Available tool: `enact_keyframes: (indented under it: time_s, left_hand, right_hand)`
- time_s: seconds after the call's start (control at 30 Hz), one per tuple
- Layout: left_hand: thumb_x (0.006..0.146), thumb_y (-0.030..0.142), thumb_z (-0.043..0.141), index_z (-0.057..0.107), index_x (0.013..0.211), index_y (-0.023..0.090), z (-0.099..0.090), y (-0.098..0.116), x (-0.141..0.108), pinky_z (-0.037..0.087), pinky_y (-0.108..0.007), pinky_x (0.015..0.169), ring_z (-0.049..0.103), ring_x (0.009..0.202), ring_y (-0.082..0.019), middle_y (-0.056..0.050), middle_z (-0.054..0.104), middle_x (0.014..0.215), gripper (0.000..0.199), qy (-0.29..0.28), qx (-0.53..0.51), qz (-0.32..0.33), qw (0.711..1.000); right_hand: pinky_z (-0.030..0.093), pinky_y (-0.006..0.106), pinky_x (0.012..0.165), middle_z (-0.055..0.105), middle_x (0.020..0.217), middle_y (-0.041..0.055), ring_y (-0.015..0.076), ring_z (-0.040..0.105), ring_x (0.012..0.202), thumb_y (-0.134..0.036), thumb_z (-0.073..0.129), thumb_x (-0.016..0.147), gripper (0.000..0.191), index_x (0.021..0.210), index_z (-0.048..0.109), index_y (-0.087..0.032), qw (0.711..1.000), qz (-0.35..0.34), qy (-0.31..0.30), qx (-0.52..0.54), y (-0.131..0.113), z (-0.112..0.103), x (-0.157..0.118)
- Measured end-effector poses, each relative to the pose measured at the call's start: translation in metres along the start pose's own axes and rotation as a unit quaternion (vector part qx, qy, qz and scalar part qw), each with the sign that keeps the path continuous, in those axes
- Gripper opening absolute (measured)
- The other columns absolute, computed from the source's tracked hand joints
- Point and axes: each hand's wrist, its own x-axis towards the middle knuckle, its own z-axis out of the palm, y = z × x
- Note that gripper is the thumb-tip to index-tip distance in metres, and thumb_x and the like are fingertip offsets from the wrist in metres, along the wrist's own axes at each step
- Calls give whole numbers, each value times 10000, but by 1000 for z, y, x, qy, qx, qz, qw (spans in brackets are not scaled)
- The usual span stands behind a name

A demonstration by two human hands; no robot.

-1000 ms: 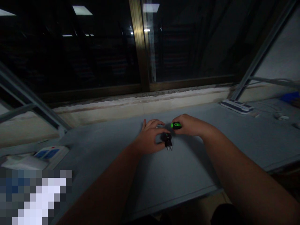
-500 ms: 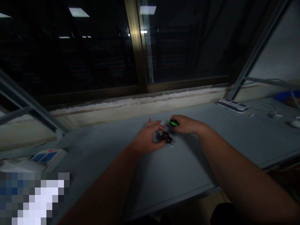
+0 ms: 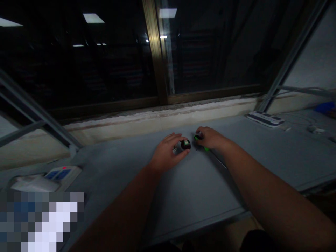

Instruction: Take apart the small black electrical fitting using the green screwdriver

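Between the thumb and fingers of my left hand (image 3: 168, 152) is a small dark plug (image 3: 186, 146), just above the table. A pale and green patch shows on its upturned face; its pins are out of sight. My right hand (image 3: 211, 137), close on its right, is closed around the black-and-green handle of a screwdriver (image 3: 206, 149). The screwdriver's thin metal shaft slants down to the right below my right wrist. A tiny dark speck (image 3: 196, 150) lies on the table between the hands, too small to name.
The grey table (image 3: 199, 189) runs up to a low wall below a dark window (image 3: 105, 63). A power strip (image 3: 265, 119) lies at the back right with cables beside it. Another socket block (image 3: 64, 175) with a red light sits at left, beside a white object (image 3: 35, 183). Metal posts rise on both sides.
My left hand has turned the plug, so the pins no longer show and its green-marked face does. The screwdriver's shaft has come into view below my right hand. The view has shifted slightly.
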Motion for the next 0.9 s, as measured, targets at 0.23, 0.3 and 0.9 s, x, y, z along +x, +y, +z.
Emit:
enact_keyframes:
  time_s: [0.23,0.3,0.9]
  left_hand:
    - [857,332,760,685,1192,194,5,-4,1,606,-370,869,704,957,-202,-91,701,1067,370,62,-130,-80,986]
    - [851,325,764,681,1204,187,7,-5,1,624,-337,824,714,928,-189,-104,676,1103,388,72,-201,-111,971]
    - [766,231,825,692,1170,127,8,2,3,628,-330,856,749,878,-183,-110,748,1050,439,63,-345,-191,917]
  right_hand:
    - [536,340,849,714,944,49,188,677,888,-423,684,862,273,1020,670,-201,915,-163,1,370,-27,-12,-7]
    - [541,342,879,724,956,33,172,685,898,-393,756,806,318,1049,668,-209,871,-176,-66,454,-33,-9,-9]
    - [522,268,788,759,865,10,120,697,795,-345,857,744,313,962,712,-173,815,-153,-133,543,-34,-4,-9]
